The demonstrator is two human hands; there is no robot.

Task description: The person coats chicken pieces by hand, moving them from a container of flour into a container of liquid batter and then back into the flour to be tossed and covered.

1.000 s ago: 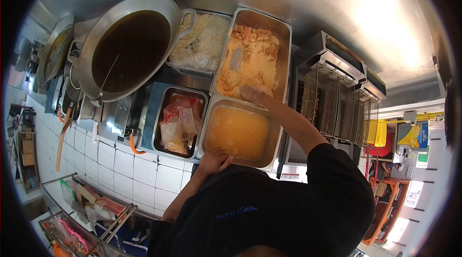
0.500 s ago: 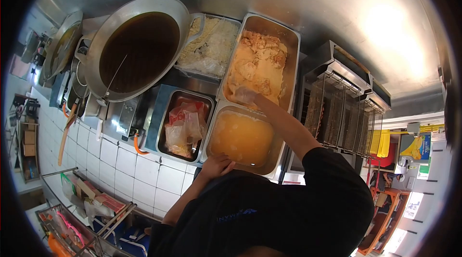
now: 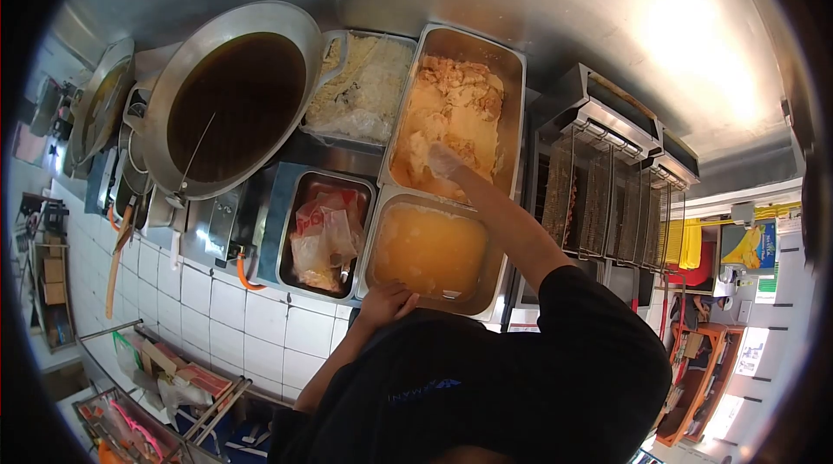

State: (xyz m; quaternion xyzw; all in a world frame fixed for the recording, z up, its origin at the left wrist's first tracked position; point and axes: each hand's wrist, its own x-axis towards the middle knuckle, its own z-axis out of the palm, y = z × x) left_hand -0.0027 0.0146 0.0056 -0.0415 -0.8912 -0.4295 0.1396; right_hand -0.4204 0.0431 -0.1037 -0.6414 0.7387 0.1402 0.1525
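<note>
My right hand [image 3: 445,162] is down in the near half of a long metal tray [image 3: 519,108] of orange-tinted flour, its fingers pale and partly lost against the powder; whether they hold anything I cannot tell. Lumpy floured pieces [image 3: 464,82] are heaped at the tray's far end. Closer to my body sits a metal pan [image 3: 496,290] of cloudy yellow-orange liquid [image 3: 431,251]. My left hand [image 3: 388,301] rests at this pan's near-left rim with its fingers curled over the edge.
Left of the pan, a smaller tray [image 3: 293,277] holds a plastic bag [image 3: 325,238]. A bin of pale crumbs [image 3: 369,82] stands behind it. A wide wok [image 3: 295,30] of dark oil is farther left. Wire fryer baskets [image 3: 599,195] hang at right.
My right hand has moved a little away from the flour tray's near-left corner, toward its middle. The left hand stays at the pan rim. The whole view has shifted slightly.
</note>
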